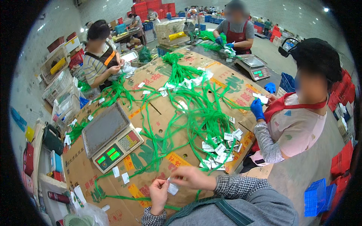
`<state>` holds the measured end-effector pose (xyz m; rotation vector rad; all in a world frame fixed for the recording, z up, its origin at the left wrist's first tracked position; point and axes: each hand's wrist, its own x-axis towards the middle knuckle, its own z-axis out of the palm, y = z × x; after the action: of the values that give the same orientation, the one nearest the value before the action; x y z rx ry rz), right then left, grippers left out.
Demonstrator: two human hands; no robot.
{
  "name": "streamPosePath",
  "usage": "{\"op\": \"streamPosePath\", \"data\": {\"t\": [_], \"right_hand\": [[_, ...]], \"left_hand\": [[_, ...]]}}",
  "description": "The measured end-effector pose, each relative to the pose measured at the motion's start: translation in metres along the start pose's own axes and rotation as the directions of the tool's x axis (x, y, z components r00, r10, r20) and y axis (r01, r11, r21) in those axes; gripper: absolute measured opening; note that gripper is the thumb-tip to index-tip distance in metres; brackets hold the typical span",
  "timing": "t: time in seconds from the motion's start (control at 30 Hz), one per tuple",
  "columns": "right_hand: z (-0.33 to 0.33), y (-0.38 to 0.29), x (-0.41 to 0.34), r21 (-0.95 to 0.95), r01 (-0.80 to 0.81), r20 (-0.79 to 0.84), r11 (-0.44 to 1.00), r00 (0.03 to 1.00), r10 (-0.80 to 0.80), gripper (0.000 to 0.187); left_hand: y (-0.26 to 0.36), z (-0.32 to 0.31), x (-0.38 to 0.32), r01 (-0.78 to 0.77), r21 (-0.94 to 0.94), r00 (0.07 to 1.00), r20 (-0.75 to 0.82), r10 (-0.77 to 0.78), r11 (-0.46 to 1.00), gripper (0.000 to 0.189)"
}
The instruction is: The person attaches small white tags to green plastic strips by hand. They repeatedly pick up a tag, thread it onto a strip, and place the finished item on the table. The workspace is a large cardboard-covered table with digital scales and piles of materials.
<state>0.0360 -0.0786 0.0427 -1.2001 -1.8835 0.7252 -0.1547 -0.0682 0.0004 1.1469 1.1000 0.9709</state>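
My left hand (159, 193) pinches a small white label (172, 188) between thumb and fingers above the cardboard-covered table (113, 189). My right hand (192, 178) meets it from the other side, its fingertips at the label's top edge. Green mesh net strips (127, 197) run across the cardboard and pass behind my left wrist; whether the label is joined to one cannot be told. Just beyond my right hand lies a heap of white printed tags (220, 151) on the ends of green mesh nets (203, 118). Two loose white labels (125, 178) lie left of my hands.
A digital scale (113, 135) stands at the left, and another scale (253, 66) at the far right. Co-workers stand at the right, left and far side, handling nets or labels. A clear plastic bag (92, 214) sits at the near left; blue crates (316, 197) stand at the right.
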Motion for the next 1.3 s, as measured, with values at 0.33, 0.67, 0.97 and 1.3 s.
{"op": "streamPosePath", "data": {"t": [0.33,0.67,0.97,1.3], "right_hand": [[0.010,-0.004,-0.001,0.053,-0.064,0.153,0.997,0.987,0.055,0.021],[0.011,0.005,-0.001,0.112,0.066,0.154,0.991,0.985,-0.083,0.022],[0.016,0.006,-0.006,-0.210,0.072,0.169,0.975,0.985,-0.036,0.025],[0.021,0.027,-0.010,-0.273,0.083,0.346,0.958,0.938,0.017,0.021]], "left_hand": [[-0.001,-0.005,-0.012,0.238,-0.281,0.970,0.123,-0.211,0.930,0.014],[0.014,-0.014,-0.018,0.075,0.040,0.960,0.267,-0.083,0.996,0.015],[0.003,-0.001,-0.018,-0.412,0.456,0.908,0.278,0.313,0.789,0.010],[-0.020,-0.006,-0.016,-0.279,0.415,0.952,0.241,0.191,0.866,0.012]]}}
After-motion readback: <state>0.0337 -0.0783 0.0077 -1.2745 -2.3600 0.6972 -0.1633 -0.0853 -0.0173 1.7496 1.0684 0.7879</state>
